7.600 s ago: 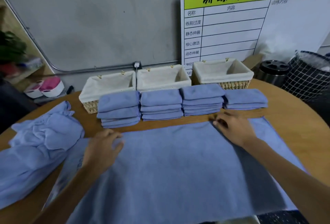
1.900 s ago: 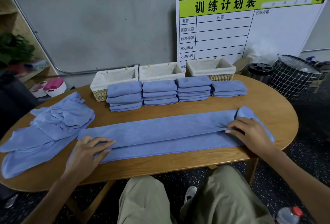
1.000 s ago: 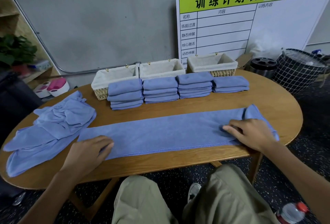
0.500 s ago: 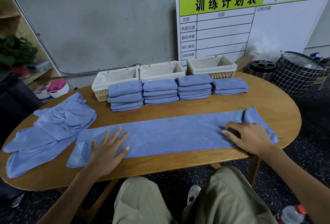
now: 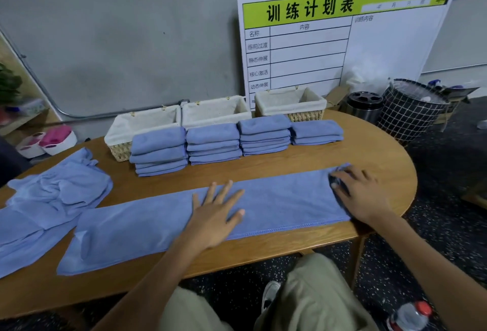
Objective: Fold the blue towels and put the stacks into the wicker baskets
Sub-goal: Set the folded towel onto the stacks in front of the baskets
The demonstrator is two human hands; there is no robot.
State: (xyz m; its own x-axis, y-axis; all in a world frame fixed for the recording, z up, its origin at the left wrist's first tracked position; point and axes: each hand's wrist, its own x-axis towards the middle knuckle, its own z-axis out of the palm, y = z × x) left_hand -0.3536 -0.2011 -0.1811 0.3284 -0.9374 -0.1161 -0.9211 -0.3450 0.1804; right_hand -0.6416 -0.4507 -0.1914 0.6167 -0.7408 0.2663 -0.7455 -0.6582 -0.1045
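A: What are the hands doing?

B: The left hand (image 5: pixel 214 214) lies flat on the long folded towel (image 5: pixel 147 225), fingers straight and spread, palm pressing the cloth near its middle. It grips nothing. The right hand (image 5: pixel 362 196) rests on the towel's right end, at about three o'clock from the left hand; its fingers are bent and seem to pinch the cloth at that end, where a dark crease shows under the fingertips.

A: And the towel itself?

B: It is a narrow blue strip lying across the wooden table (image 5: pixel 369 154), running from about eight o'clock near the front edge up toward two o'clock. Its stitched hem faces the person.

A: Where are the finished ones?

B: At twelve o'clock from the left hand, four stacks of folded towels (image 5: pixel 213 143) stand in a row, side by side. The right-hand stack is the lowest. Just behind them, three wicker baskets (image 5: pixel 216 110) with pale cloth liners sit along the far edge of the table; I see no towels inside.

A: Anything still unfolded?

B: A rumpled heap of blue towels (image 5: pixel 50 199) lies at nine o'clock, at the table's left end, its edge just beside the strip.

A: Beyond the table?

B: A white board (image 5: pixel 342 40) with a green header leans on the grey wall at one o'clock. A black wire bin (image 5: pixel 411 112) stands on the floor at two o'clock. At five o'clock, a bottle with a red cap (image 5: pixel 411 317) lies on the floor.
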